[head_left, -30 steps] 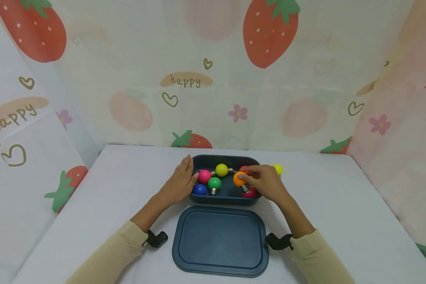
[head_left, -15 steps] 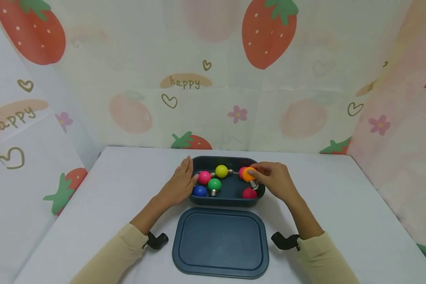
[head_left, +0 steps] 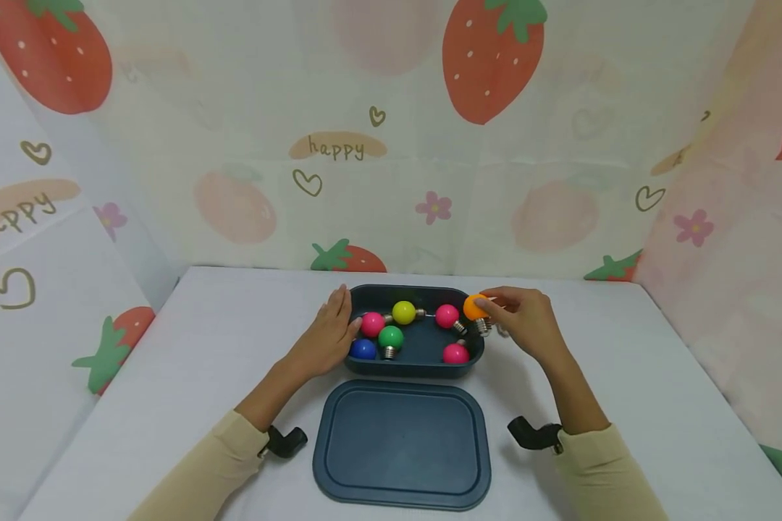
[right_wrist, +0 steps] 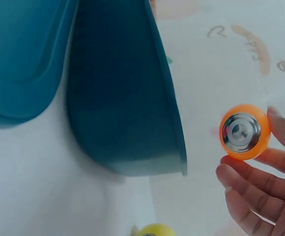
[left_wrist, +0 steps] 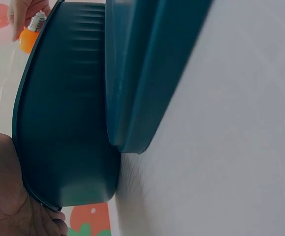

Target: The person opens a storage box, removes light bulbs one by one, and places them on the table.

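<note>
My right hand [head_left: 521,318] pinches an orange light bulb [head_left: 474,307] between thumb and fingers over the right end of a dark blue box [head_left: 410,369]. The bulb's metal screw base points down; the right wrist view sees that orange bulb [right_wrist: 241,110] base-on. My left hand [head_left: 326,336] rests against the box's left end, fingers straight, thumb at the rim. Inside the box lie a yellow bulb [head_left: 403,312], a green bulb [head_left: 391,336], a blue bulb [head_left: 363,349] and several pink ones, including a pink bulb [head_left: 447,315] near the right end.
A flat dark blue lid [head_left: 401,445] lies on the white table [head_left: 234,311] in front of the box. Another yellow bulb [right_wrist: 157,230] sits right of the box, mostly hidden by my right hand in the head view. A strawberry-print curtain [head_left: 430,159] hangs behind.
My right hand has carried the orange bulb rightward and up, from inside the box to over its right end, uncovering the pink bulbs there. The left hand stays at the box's left end.
</note>
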The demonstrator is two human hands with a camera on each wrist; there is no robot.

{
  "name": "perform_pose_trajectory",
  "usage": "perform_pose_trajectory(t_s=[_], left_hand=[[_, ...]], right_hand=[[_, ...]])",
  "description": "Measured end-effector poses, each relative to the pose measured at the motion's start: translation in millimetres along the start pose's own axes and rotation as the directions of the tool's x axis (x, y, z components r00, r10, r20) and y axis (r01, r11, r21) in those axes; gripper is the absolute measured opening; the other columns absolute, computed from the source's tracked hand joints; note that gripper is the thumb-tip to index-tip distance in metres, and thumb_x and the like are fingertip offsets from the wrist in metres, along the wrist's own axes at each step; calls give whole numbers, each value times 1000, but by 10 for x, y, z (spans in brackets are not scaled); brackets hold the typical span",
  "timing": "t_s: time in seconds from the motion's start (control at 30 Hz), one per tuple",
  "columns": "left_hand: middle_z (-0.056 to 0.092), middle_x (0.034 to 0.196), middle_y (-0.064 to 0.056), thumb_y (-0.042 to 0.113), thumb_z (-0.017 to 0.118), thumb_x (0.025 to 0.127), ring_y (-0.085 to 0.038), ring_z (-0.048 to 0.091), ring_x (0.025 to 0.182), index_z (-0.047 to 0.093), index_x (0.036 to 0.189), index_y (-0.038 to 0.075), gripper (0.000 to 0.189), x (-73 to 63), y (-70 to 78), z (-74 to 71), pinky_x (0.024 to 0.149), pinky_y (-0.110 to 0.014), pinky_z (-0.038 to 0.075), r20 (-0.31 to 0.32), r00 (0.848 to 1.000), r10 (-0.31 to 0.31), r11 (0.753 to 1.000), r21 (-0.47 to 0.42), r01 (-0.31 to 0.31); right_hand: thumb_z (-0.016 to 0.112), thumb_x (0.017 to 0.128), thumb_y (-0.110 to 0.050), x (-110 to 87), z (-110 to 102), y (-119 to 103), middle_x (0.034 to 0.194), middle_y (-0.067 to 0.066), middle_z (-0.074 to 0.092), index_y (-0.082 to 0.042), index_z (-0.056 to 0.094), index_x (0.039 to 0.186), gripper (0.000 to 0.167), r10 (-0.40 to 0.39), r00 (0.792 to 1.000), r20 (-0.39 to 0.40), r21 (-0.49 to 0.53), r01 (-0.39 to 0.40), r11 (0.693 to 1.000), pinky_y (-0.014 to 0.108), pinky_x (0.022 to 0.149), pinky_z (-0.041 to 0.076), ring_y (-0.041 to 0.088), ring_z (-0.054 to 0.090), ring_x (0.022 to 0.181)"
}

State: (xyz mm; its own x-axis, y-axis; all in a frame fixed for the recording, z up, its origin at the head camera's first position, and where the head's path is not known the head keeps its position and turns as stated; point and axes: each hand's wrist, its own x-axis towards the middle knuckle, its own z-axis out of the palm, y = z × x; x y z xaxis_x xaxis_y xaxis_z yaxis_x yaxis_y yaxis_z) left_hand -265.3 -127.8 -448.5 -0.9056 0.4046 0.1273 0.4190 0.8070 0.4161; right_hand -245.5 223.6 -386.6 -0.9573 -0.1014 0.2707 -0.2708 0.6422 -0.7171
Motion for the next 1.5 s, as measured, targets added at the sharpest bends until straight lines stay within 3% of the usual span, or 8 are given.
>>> perform_pose_trajectory(t_s=[0.13, 0.43, 0.63, 0.97, 1.17, 1.5], left_hand=[[9, 167, -26, 29, 36, 110, -40, 10, 154, 13, 157, -12, 66, 0, 0, 1, 121, -56, 15, -3, 1000, 5, 1000, -9, -5], [9, 167, -26, 30, 36, 110, -40, 9, 154, 14, 157, -11, 66, -1, -5, 18, 122, -55, 14, -16, 1000, 9, 1000, -27, -10], [9, 167, -27, 31, 35, 110, -40, 9, 154, 13, 157, -12, 67, 11, -21, 36, 122, -56, 14, -15, 1000, 15, 1000, -24, -15], [9, 167, -25, 33, 36, 110, -39, 9, 155, 12, 157, -10, 68, 21, -13, 24, 123, -53, 13, -4, 1000, 5, 1000, -18, -5], [9, 167, -25, 32, 35, 111, -39, 9, 155, 12, 157, -10, 67, 29, -15, 12, 123, -53, 13, -10, 1000, 14, 1000, -19, -14], [8, 167, -25, 33, 33, 111, -39, 8, 155, 11, 157, -10, 67, 17, -33, 29, 123, -53, 12, -4, 1000, 14, 1000, -19, -14]], right_hand=[[73, 94, -42, 7, -60, 34, 94, 11, 76, -9, 77, 115, 39, 20, 1000, -15, -9, -20, 1000, 34, 61, 53, 31, 72, 80], [71, 95, -44, 26, -173, 158, 94, 11, 77, -9, 77, 115, 41, 58, 997, -53, -6, -58, 998, 34, 61, 49, 28, 73, 78], [70, 95, -45, 32, -227, 251, 97, 13, 77, -6, 76, 117, 45, 93, 993, -74, 2, -93, 996, 31, 64, 56, 30, 75, 79], [70, 95, -45, 58, -276, 405, 101, 19, 75, -3, 73, 121, 50, 140, 984, -111, 1, -141, 990, 36, 69, 61, 27, 73, 75], [69, 96, -44, 68, -302, 533, 102, 21, 75, -2, 72, 124, 50, 183, 973, -138, 5, -184, 983, 28, 65, 59, 40, 72, 81], [69, 96, -43, 38, -327, 681, 103, 23, 74, 0, 70, 126, 53, 252, 958, -140, 17, -252, 968, 21, 62, 55, 37, 75, 82]])
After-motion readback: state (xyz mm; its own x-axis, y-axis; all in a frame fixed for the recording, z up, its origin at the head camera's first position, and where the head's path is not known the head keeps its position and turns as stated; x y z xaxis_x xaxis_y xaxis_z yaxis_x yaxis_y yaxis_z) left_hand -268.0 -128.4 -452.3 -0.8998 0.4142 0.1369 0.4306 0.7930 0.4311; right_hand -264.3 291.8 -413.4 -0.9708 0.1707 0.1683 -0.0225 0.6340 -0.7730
